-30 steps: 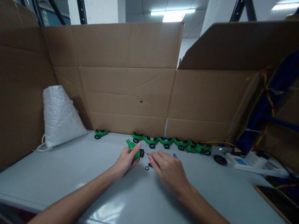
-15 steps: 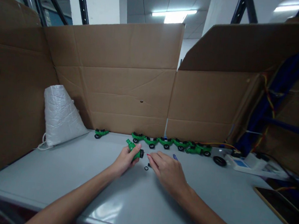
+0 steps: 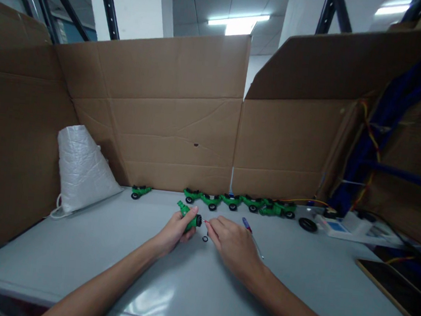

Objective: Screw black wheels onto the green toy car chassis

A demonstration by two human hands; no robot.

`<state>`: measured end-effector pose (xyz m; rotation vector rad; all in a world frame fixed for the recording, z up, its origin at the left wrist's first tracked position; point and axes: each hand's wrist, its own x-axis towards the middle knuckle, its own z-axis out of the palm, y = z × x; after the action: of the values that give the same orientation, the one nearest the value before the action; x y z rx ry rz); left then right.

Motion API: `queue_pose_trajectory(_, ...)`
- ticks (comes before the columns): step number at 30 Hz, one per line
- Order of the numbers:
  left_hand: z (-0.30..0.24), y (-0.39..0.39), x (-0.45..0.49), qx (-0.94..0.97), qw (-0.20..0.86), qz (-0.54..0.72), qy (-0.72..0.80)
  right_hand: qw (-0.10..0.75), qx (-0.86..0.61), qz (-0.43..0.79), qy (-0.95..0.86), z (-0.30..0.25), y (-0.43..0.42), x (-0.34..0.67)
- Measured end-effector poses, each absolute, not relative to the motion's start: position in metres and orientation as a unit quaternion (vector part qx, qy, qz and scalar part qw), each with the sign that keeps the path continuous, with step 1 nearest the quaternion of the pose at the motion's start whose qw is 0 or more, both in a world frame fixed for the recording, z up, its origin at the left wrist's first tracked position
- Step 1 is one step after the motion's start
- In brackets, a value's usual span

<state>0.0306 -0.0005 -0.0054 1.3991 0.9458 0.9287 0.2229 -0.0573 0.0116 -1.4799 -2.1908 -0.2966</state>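
My left hand (image 3: 174, 230) is closed around a green toy car (image 3: 189, 216) with a black wheel at its right end, held just above the grey table (image 3: 112, 248). My right hand (image 3: 232, 242) rests beside it, its fingertips pinched on a small red-tipped piece that I cannot make out, right next to that wheel. A small black ring (image 3: 205, 238) lies on the table between the two hands. A pen (image 3: 251, 234) with a blue and red end lies just beyond my right hand.
Several finished green toy cars (image 3: 234, 202) line the foot of the cardboard wall (image 3: 184, 125), one more (image 3: 138, 191) apart at left. A white woven bag (image 3: 81, 168) stands at back left. A black ring (image 3: 307, 224), a white device (image 3: 341, 228) and wires lie at right.
The view has shifted slightly. Both hands stay in place on the car. The pen beyond my right hand shows more than before.
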Motion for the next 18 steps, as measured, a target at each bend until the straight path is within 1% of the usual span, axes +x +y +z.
queue_pose_trajectory(4,-0.005,-0.002,0.032,0.617,0.552,0.387,0.406,0.204,-0.564,-0.120,-0.791,0.008,-0.060,0.218)
queue_pose_trajectory(7,-0.005,-0.003,0.032,0.619,0.549,0.382,0.413,0.201,-0.556,-0.105,-0.800,0.003,-0.056,0.218)
queue_pose_trajectory(18,0.001,-0.004,0.023,0.578,0.646,0.313,0.388,0.288,-0.401,-0.054,-0.868,-0.003,-0.035,0.243)
